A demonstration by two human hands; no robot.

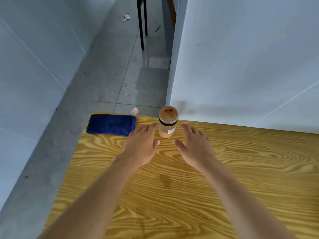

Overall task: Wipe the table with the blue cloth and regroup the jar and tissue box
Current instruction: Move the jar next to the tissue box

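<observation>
1. The folded blue cloth (111,124) lies at the table's (241,169) far left corner; wiping seems not begun.
2. Left hand (141,147) is spread, holding nothing.
3. The jar (167,124) stands upright at the far edge, between the hands.
4. Right hand (195,145) is spread, holding nothing.
5. The tissue box is not visible.

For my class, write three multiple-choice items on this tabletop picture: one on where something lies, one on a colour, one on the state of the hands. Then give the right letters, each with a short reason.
1. Where does the cloth lie?
A. at the table's far left corner
B. under the jar
C. on the floor

2. What colour is the cloth?
A. red
B. blue
C. white

3. How are the hands?
A. both clenched round the jar
B. one holding the cloth
C. both open, either side of the jar

Answers:
1 A: the cloth lies folded at the corner of the table.
2 B: it is deep blue.
3 C: left hand and right hand flank the jar with straight fingers.
</observation>
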